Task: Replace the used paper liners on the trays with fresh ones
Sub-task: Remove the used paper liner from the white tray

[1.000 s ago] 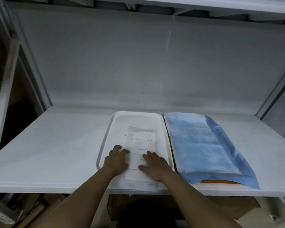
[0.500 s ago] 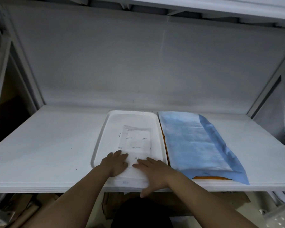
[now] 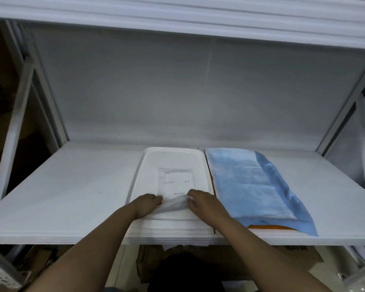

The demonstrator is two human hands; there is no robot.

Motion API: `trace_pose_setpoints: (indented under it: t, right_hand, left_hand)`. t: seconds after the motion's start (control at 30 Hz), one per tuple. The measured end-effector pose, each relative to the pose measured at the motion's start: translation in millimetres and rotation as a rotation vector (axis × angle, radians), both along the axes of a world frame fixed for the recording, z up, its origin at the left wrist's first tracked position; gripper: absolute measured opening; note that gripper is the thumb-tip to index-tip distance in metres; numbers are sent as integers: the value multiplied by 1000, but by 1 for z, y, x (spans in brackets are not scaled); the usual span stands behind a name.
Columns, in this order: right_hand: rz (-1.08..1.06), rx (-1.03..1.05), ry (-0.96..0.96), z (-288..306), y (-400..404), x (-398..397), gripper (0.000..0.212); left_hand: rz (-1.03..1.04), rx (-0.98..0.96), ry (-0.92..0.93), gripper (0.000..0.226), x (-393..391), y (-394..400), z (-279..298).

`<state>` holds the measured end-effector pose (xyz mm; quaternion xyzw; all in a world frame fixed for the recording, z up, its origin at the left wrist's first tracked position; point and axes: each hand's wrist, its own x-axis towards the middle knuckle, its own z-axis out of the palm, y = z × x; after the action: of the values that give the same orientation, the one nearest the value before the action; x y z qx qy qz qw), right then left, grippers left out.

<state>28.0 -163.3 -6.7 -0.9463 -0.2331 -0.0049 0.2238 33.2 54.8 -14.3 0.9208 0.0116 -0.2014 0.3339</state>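
A white paper liner [image 3: 176, 184] with faint printed marks lies lengthwise in the middle of a white tray [image 3: 148, 165], and its near end is lifted off the tray floor into a loose, greyish fold. The left hand [image 3: 144, 205] pinches the left corner of that raised end, fingers curled onto the paper; the right hand [image 3: 200, 204] pinches the right corner in the same way (thumb side hidden under the knuckles, so only the curled fingers show). Between the two hands the paper sags slightly, while its far part still lies flat on the tray.

The tray sits on a white shelf [image 3: 72, 186], its near rim close to the shelf's front edge. Just beside it on the right is an orange tray [image 3: 270, 226], almost wholly covered by a blue liner [image 3: 251, 182] that overhangs it toward the right and the front. Both bare forearms reach in from below the shelf edge.
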Motion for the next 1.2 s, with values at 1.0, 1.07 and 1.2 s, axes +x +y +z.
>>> trace_pose_setpoints:
  t: [1.0,1.07,1.2]
  right_hand:
    - [-521,311,393,-44,20,76,44]
    - [-541,225,430,-48,24,77,47]
    - [-605,212,524,-47,30,79,51]
  left_hand:
    - [369,99,-51,37,43,-20,-38]
    - [366,152,-23,42,45,-23,-38]
    - [415,122,52,52,49,-26,-38]
